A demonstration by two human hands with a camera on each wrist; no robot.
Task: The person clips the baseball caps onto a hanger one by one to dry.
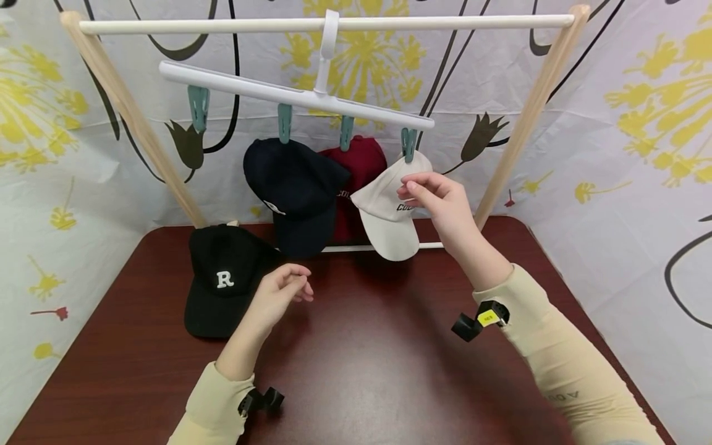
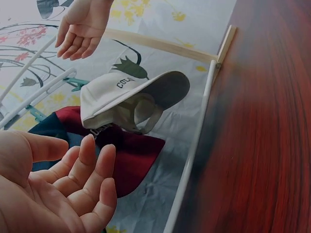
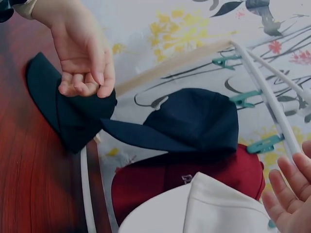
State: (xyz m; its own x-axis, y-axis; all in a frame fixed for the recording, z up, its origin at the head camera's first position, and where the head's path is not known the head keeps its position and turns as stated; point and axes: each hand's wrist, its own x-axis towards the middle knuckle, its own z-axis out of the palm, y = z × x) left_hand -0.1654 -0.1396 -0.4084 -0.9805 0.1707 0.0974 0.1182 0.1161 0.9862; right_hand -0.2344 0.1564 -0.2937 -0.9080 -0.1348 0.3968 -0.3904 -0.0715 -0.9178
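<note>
My right hand (image 1: 442,201) is raised in front of the white cap (image 1: 386,232), its fingers loosely bent and holding nothing. That cap hangs from a teal clip (image 1: 408,143) at the low right end of a tilted white hanger (image 1: 250,89). Left of it, a maroon cap (image 1: 367,154) and a navy cap (image 1: 295,191) hang from the two middle clips. Nothing is held by the leftmost clip (image 1: 198,106). Over the table my left hand (image 1: 280,293) hovers with relaxed fingers, beside a black cap (image 1: 214,303) bearing a white R. In the left wrist view, its palm (image 2: 43,194) faces up.
The hanger hooks over the white rail (image 1: 194,26) of a rack with wooden legs (image 1: 534,117). A lower white bar (image 1: 350,248) crosses the back of the dark red table (image 1: 356,364). Behind stands a flower-patterned sheet (image 1: 612,173).
</note>
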